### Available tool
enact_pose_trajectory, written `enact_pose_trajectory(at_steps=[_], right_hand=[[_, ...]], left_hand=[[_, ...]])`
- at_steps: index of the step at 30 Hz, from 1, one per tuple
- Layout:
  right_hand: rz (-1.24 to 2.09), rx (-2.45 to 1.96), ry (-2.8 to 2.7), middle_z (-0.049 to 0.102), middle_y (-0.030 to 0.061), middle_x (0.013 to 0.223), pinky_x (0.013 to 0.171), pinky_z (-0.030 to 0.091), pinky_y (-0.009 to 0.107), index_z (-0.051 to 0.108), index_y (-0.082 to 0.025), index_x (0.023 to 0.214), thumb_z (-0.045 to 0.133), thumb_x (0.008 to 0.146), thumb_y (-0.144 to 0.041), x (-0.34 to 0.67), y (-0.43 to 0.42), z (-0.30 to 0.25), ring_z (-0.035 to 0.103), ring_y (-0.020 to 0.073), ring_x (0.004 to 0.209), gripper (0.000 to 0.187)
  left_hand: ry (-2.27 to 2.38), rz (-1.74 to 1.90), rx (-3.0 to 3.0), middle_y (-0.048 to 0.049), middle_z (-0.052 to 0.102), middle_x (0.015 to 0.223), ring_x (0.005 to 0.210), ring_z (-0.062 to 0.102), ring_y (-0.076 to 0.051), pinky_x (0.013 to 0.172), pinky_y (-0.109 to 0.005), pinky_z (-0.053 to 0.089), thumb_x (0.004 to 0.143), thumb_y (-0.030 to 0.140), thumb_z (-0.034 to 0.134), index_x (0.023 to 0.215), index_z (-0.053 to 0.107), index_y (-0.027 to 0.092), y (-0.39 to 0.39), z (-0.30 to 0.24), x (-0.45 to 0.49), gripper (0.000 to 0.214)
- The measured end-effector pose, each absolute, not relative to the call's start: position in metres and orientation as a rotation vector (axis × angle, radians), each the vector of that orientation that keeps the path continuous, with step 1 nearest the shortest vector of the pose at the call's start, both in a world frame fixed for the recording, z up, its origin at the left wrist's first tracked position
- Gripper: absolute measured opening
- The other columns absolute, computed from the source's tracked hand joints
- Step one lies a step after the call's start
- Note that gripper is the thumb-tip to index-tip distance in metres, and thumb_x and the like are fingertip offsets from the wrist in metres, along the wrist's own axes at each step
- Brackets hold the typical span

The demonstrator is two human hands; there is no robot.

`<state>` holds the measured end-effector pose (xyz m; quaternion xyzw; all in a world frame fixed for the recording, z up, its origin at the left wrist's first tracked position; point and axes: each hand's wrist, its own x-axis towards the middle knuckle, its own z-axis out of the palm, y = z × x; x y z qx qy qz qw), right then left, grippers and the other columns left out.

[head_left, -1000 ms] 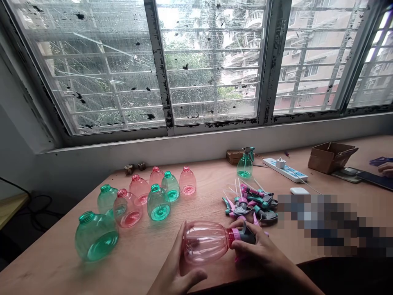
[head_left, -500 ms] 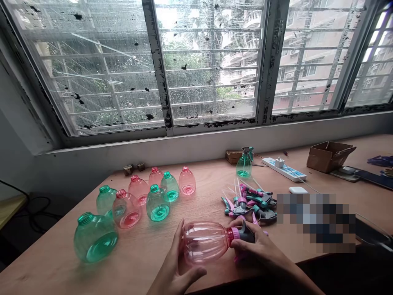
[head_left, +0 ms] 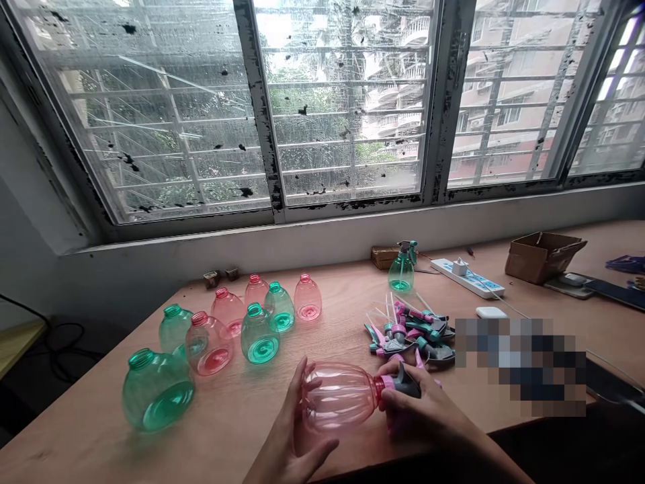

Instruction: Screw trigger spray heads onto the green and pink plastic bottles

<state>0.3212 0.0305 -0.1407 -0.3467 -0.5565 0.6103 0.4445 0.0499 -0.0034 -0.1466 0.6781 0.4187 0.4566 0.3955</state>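
**A:** Where is the pink bottle (head_left: 338, 405)?

**B:** It lies on its side, low over the near edge of the table (head_left: 236, 410), held between both hands. Its neck points to the person's right.

**A:** How do the hands grip it?

**B:** The left hand (head_left: 295, 437) cups the rounded base, with the fingers over the top and the thumb underneath. The right hand (head_left: 428, 413) is closed around the grey and pink spray head (head_left: 403, 382) at the neck, fingers wrapped over the collar.

**A:** How would you expect it to handle?

**B:** It looks empty and thin-walled, so I judge it very light and a little springy. A hard squeeze would probably dent it. The smooth, ribbed plastic may slip, so the wide base and the stiff neck seem the best places to hold it.

**A:** What lies around it?

**B:** Just beyond the right hand there is a pile of loose spray heads (head_left: 410, 333), pink and teal, with their thin tubes sticking up. To the left stand the open bottles without heads. A large green bottle (head_left: 156, 390) is the nearest, and a cluster of pink and green ones (head_left: 242, 323) stands behind it.

**A:** And farther back?

**B:** One green bottle with its head fitted (head_left: 402, 269) stands near the wall beside a white power strip (head_left: 468, 277). A cardboard box (head_left: 541, 255) sits further right, under the barred window (head_left: 347, 101).
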Motion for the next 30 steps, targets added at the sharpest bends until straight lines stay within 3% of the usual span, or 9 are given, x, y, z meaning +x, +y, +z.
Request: enact_pose_trajectory(at_steps=[4,9,16,19,23,26,30], right_hand=[[1.489,-0.883,-1.379,0.072,0.0015,0.076,0.061,0.054,0.03,0.059,-0.018,0.1,0.079,0.079,-0.048,0.322,0.029,-0.14,0.069,0.0176,0.061,0.043],[1.495,-0.888,-1.371,0.072,0.001,0.075,0.061,0.055,0.029,0.059,-0.018,0.102,0.08,0.079,-0.048,0.322,0.029,-0.14,0.07,0.0177,0.061,0.044],[1.501,-0.873,-1.375,0.073,0.001,0.071,0.058,0.053,0.027,0.058,-0.017,0.103,0.078,0.082,-0.047,0.322,0.03,-0.144,0.07,0.0167,0.058,0.042],[1.504,-0.887,-1.369,0.073,0.0007,0.068,0.058,0.054,0.027,0.058,-0.017,0.105,0.08,0.08,-0.047,0.322,0.032,-0.148,0.071,0.0167,0.058,0.045],[1.474,-0.909,-1.392,0.074,0.0008,0.067,0.059,0.056,0.027,0.058,-0.017,0.107,0.081,0.079,-0.047,0.324,0.034,-0.15,0.072,0.0176,0.059,0.047],[1.47,-0.903,-1.395,0.072,0.001,0.069,0.058,0.057,0.029,0.06,-0.017,0.105,0.08,0.079,-0.048,0.324,0.034,-0.149,0.071,0.018,0.058,0.045],[1.508,-0.857,-1.352,0.072,0.0008,0.07,0.057,0.057,0.028,0.058,-0.017,0.104,0.079,0.08,-0.047,0.323,0.034,-0.148,0.069,0.0166,0.056,0.044]], left_hand=[[1.028,1.076,1.665,-0.01,0.028,0.165,0.149,0.031,-0.034,0.123,-0.047,0.025,0.083,0.041,0.079,0.16,0.01,0.032,-0.006,-0.144,0.047,0.104],[0.976,1.042,1.562,-0.0101,0.028,0.165,0.146,0.036,-0.035,0.12,-0.047,0.034,0.083,0.045,0.078,0.16,0.015,0.032,-0.006,-0.143,0.047,0.1],[1.026,1.095,1.673,-0.008,0.027,0.166,0.153,0.022,-0.032,0.126,-0.048,0.012,0.084,0.046,0.076,0.16,0.008,0.032,-0.006,-0.142,0.05,0.103],[1.012,1.048,1.627,-0.0101,0.023,0.167,0.153,0.021,-0.034,0.126,-0.049,0.012,0.081,0.049,0.078,0.161,0.004,0.029,-0.007,-0.143,0.047,0.11],[0.98,1.025,1.538,-0.0133,0.02,0.167,0.152,0.023,-0.034,0.125,-0.047,0.018,0.085,0.054,0.072,0.161,0.007,0.023,-0.006,-0.147,0.045,0.104],[0.969,1.035,1.552,-0.0121,0.024,0.166,0.147,0.036,-0.034,0.123,-0.047,0.024,0.084,0.051,0.075,0.16,0.005,0.028,-0.005,-0.148,0.047,0.107],[0.979,1.059,1.636,-0.0084,0.026,0.166,0.149,0.031,-0.033,0.125,-0.049,0.018,0.082,0.047,0.079,0.16,0.005,0.036,-0.005,-0.147,0.049,0.108]])
